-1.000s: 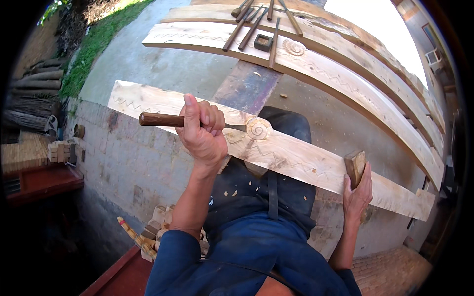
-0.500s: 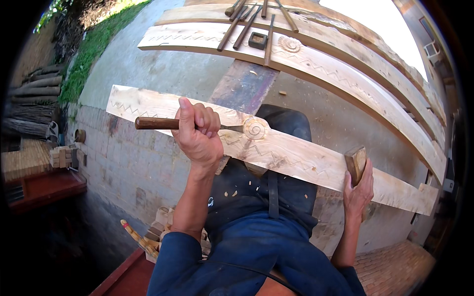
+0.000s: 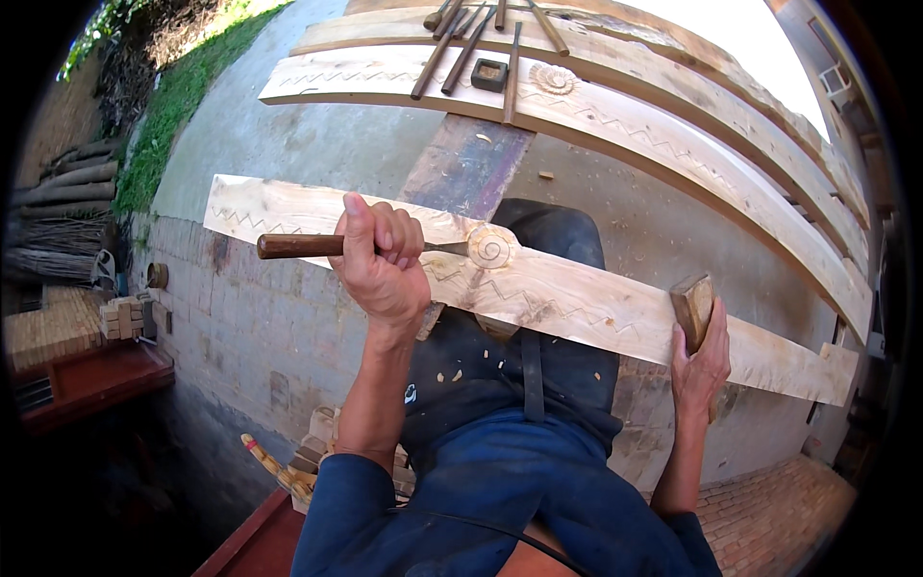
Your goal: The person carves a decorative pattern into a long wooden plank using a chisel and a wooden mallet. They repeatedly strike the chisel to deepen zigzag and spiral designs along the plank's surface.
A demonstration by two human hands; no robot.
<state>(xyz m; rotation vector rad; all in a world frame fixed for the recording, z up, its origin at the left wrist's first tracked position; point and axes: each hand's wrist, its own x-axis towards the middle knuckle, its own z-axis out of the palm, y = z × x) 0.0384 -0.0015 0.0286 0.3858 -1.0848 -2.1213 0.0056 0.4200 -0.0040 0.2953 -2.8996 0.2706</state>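
Observation:
A long pale board (image 3: pixel 567 279) lies across my lap, carved with a zigzag line and a round spiral rosette (image 3: pixel 491 246). My left hand (image 3: pixel 383 260) is wrapped round a carving chisel (image 3: pixel 300 246) with a brown wooden handle. The chisel lies low over the board, its metal blade pointing right and its tip at the rosette's left edge. Farther right, my right hand (image 3: pixel 702 358) is closed on a worn wooden block (image 3: pixel 692 306) at the board. The palm and some fingers hide part of the block.
More planks (image 3: pixel 615 115) extend across the far side, one bearing a similar carving. Several chisels (image 3: pixel 465 58) and a small dark square box (image 3: pixel 488 75) rest on them. Shavings dot my dark apron (image 3: pixel 481 375). Stacked logs (image 3: pixel 72 183) and a red frame (image 3: pixel 101 377) are at left.
The whole view has shifted slightly. Both hands keep their grips, and the chisel tip stays by the rosette's left edge.

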